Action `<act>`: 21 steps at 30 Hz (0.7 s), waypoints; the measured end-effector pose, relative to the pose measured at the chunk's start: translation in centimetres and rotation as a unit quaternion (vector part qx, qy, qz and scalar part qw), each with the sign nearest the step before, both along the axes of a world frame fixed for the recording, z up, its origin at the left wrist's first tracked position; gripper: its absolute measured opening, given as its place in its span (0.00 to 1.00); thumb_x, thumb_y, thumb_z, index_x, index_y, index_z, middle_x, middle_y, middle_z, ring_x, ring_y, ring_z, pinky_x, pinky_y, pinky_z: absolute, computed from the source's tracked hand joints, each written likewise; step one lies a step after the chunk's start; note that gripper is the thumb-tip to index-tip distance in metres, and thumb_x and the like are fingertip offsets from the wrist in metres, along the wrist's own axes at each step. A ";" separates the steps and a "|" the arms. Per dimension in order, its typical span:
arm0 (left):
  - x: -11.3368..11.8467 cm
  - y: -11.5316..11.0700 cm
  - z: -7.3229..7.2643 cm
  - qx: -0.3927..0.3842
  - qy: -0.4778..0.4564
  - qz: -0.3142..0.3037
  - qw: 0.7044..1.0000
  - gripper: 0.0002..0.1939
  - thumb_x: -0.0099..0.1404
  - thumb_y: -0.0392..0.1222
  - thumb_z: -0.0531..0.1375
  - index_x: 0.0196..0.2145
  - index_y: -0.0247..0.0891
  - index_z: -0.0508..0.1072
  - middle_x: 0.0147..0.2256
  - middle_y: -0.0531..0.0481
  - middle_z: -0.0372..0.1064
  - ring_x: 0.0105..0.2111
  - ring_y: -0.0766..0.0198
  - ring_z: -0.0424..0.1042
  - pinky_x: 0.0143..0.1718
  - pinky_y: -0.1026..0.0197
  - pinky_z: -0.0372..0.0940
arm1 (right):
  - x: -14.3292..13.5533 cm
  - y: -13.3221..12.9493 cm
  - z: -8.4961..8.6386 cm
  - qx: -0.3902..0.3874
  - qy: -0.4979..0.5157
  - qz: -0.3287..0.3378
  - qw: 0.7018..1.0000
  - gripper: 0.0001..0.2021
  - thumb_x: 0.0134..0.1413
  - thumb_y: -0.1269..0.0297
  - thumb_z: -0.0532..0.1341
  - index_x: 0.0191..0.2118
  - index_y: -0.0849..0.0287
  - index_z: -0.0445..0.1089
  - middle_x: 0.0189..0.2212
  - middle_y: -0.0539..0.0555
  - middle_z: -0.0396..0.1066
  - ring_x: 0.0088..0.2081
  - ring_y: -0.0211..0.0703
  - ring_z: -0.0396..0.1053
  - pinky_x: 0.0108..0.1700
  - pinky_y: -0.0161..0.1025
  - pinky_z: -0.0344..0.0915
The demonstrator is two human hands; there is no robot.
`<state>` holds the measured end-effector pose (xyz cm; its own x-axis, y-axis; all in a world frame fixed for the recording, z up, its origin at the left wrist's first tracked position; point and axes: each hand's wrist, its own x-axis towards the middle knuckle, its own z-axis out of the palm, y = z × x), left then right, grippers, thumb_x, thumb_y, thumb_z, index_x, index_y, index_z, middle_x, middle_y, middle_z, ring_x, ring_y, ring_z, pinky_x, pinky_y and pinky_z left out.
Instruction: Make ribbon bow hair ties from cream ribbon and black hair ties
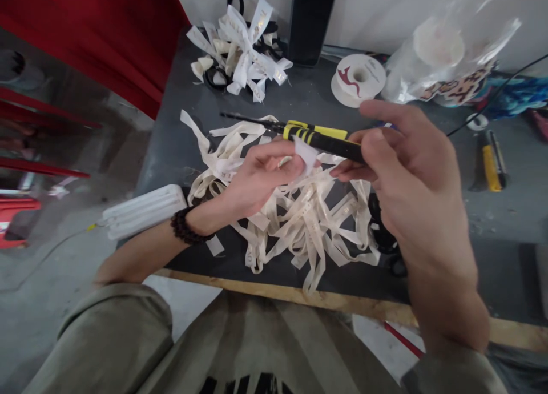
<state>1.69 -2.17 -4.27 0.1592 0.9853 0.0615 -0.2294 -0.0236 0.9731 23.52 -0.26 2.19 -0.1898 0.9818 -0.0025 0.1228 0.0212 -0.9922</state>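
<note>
My right hand (411, 160) is wrapped round a pair of long-nose pliers (323, 138) with black and yellow handles. Their thin dark jaws point left, above the ribbons. Close beside the handles, my left hand (261, 177) pinches a short white ribbon piece (305, 155) between thumb and fingers. Whether the pliers touch this piece I cannot tell. Below both hands a loose tangle of cream printed ribbons (306, 217) spreads over the dark tabletop (171, 137).
Behind the tangle lies a pile of bow-tied white ribbons with black bands (244, 51). A ribbon spool (358, 79) and a clear plastic bag (423, 57) stand at the back. Right is a yellow cutter knife (492, 163); left, a white power strip-like block (144, 210). The wooden edge (278, 291) is nearest me.
</note>
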 end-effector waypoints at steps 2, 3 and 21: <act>0.0 -0.1 -0.3 0.005 -0.083 -0.001 0.997 0.12 0.66 0.54 0.75 0.35 0.46 0.82 0.41 0.53 0.79 0.47 0.58 0.79 0.62 0.47 0.73 | 0.0 -0.4 0.3 -0.003 -0.006 0.017 1.000 0.19 0.74 0.57 0.65 0.65 0.52 0.70 0.42 0.50 0.75 0.31 0.36 0.78 0.39 0.37 0.83; 0.0 -0.2 -0.3 0.008 -0.115 -0.003 0.993 0.12 0.66 0.53 0.76 0.35 0.47 0.81 0.42 0.54 0.80 0.47 0.59 0.79 0.63 0.47 0.73 | 0.1 -0.5 0.3 -0.005 -0.016 0.030 0.999 0.20 0.75 0.56 0.65 0.66 0.51 0.69 0.44 0.51 0.75 0.31 0.35 0.78 0.39 0.38 0.83; 1.5 -3.2 1.9 -0.127 -0.021 -0.048 0.991 0.08 0.71 0.49 0.72 0.36 0.44 0.85 0.38 0.49 0.80 0.42 0.59 0.78 0.46 0.57 0.73 | -1.6 -3.1 -5.3 -0.059 -0.191 0.179 0.963 0.69 0.45 0.48 0.79 0.84 0.54 0.36 0.79 0.69 0.54 0.75 0.73 0.61 0.72 0.68 0.65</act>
